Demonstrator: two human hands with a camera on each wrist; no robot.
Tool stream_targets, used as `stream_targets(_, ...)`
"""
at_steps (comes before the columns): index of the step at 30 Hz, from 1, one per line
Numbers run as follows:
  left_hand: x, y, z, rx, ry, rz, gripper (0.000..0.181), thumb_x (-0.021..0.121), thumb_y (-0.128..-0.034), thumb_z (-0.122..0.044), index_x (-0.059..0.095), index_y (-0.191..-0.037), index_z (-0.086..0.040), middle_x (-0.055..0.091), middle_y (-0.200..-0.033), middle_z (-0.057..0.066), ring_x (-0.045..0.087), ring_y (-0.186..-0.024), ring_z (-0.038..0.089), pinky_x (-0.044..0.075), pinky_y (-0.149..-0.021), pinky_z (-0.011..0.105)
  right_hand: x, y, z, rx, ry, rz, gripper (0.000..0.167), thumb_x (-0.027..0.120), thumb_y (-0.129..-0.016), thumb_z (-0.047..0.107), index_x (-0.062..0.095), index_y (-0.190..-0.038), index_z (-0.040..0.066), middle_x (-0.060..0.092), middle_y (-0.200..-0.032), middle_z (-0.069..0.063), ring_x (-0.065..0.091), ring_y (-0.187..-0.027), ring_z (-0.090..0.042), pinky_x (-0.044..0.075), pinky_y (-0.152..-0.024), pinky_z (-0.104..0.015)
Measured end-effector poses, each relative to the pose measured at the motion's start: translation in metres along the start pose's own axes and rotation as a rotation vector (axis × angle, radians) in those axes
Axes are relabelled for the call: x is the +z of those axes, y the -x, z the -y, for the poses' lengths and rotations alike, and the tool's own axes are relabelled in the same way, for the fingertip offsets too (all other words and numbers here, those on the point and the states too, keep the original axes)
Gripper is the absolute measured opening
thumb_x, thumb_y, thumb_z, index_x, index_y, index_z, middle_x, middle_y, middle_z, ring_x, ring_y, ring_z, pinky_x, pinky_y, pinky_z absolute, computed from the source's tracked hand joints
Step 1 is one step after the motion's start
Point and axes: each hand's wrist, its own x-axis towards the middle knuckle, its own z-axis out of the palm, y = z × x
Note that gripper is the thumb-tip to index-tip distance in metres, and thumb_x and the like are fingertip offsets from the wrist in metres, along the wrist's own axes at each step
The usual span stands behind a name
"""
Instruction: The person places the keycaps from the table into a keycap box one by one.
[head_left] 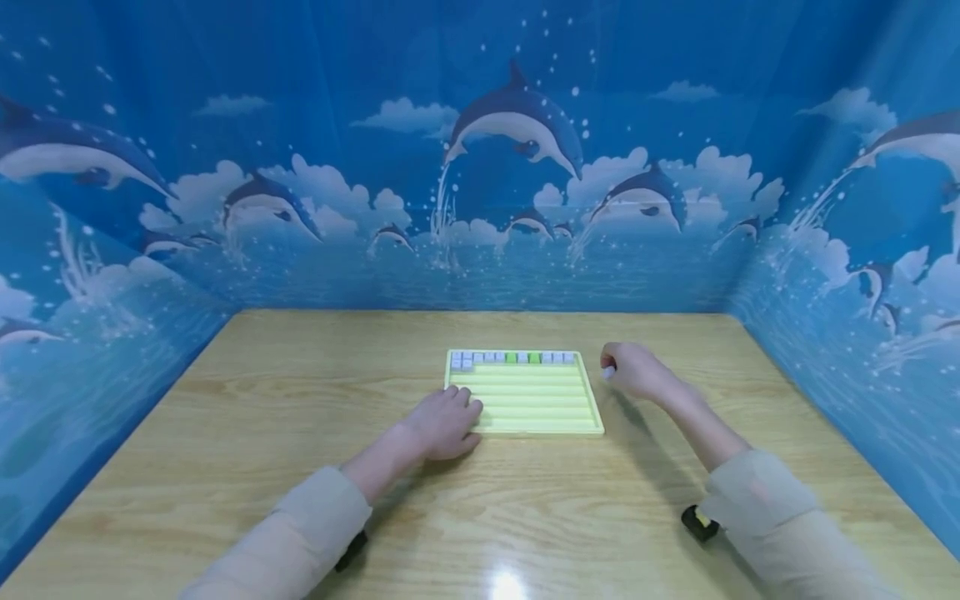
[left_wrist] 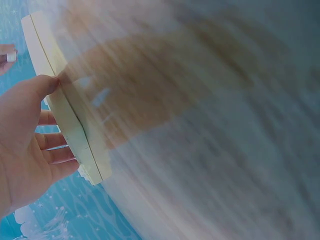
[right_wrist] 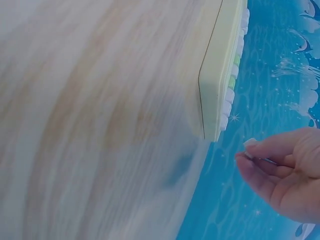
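A pale yellow ridged tray [head_left: 536, 400] lies on the table. White keycaps [head_left: 489, 357] and two green keycaps [head_left: 534, 357] line its far row, and two more white keycaps [head_left: 462, 365] sit at the left of the second row. My left hand [head_left: 442, 422] holds the tray's near left corner; in the left wrist view its thumb is on the front edge, with the fingers over the side. Just off the tray's right side, my right hand [head_left: 633, 369] pinches a small white keycap [right_wrist: 251, 143] between thumb and forefinger, raised above the table.
The wood-grain table [head_left: 495, 500] extends around the tray. Blue dolphin-print curtains [head_left: 480, 275] enclose it at the back and both sides. Black wrist gear [head_left: 700, 523] shows under the right sleeve.
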Motion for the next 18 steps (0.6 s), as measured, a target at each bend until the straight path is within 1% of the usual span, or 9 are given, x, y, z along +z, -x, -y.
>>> stream_targets(2, 0.000, 0.000, 0.000, 0.001, -0.004, 0.001, 0.030, 0.052, -0.0921, -0.037, 0.055, -0.100, -0.007, 0.050, -0.090, 0.006, 0.049, -0.084, 0.019, 0.045, -0.076, 0.033, 0.001, -0.003, 0.003, 0.003, -0.014, -0.024, 0.020, 0.049, -0.079, -0.009, 0.059, -0.097, -0.008, 0.059, -0.086, -0.014, 0.050, -0.073, -0.024, 0.046, -0.067, -0.038)
stream_targets(5, -0.001, 0.000, 0.000, 0.006, -0.002, 0.009, 0.031, 0.052, -0.0923, -0.037, 0.054, -0.101, -0.007, 0.050, -0.091, 0.007, 0.049, -0.086, 0.020, 0.045, -0.077, 0.034, 0.001, -0.006, 0.007, 0.011, -0.041, -0.034, 0.024, 0.049, -0.080, -0.009, 0.059, -0.101, -0.008, 0.061, -0.092, -0.017, 0.052, -0.078, -0.026, 0.047, -0.071, -0.041)
stream_targets(8, -0.001, 0.000, 0.000, 0.007, 0.001, 0.018, 0.031, 0.051, -0.0927, -0.037, 0.054, -0.102, -0.007, 0.051, -0.093, 0.007, 0.049, -0.087, 0.020, 0.045, -0.078, 0.034, 0.002, -0.008, 0.011, 0.022, -0.073, -0.038, 0.025, 0.049, -0.079, -0.010, 0.060, -0.101, -0.006, 0.061, -0.093, -0.016, 0.053, -0.080, -0.027, 0.047, -0.072, -0.041)
stream_targets(11, -0.001, -0.001, 0.000, 0.003, -0.002, 0.022, 0.031, 0.051, -0.0928, -0.037, 0.055, -0.103, -0.007, 0.051, -0.094, 0.007, 0.050, -0.087, 0.020, 0.045, -0.079, 0.034, 0.003, -0.011, 0.012, 0.017, -0.100, -0.054, 0.026, 0.052, -0.076, -0.011, 0.061, -0.099, -0.005, 0.062, -0.096, -0.016, 0.055, -0.086, -0.029, 0.048, -0.075, -0.043)
stream_targets(14, -0.001, -0.001, 0.001, 0.000, -0.003, 0.024, 0.031, 0.052, -0.0927, -0.037, 0.055, -0.103, -0.007, 0.052, -0.094, 0.007, 0.050, -0.088, 0.020, 0.045, -0.079, 0.034, 0.006, -0.012, 0.013, -0.001, -0.121, -0.057, 0.024, 0.055, -0.076, -0.009, 0.062, -0.099, -0.005, 0.063, -0.098, -0.017, 0.057, -0.091, -0.031, 0.049, -0.076, -0.043)
stream_targets(18, -0.001, -0.001, 0.001, 0.000, -0.006, 0.025, 0.032, 0.051, -0.0926, -0.037, 0.055, -0.103, -0.007, 0.052, -0.094, 0.008, 0.050, -0.088, 0.020, 0.045, -0.079, 0.034, 0.009, -0.012, 0.014, -0.013, -0.147, -0.045, 0.024, 0.057, -0.080, -0.007, 0.063, -0.103, -0.003, 0.063, -0.100, -0.014, 0.057, -0.094, -0.031, 0.049, -0.073, -0.040)
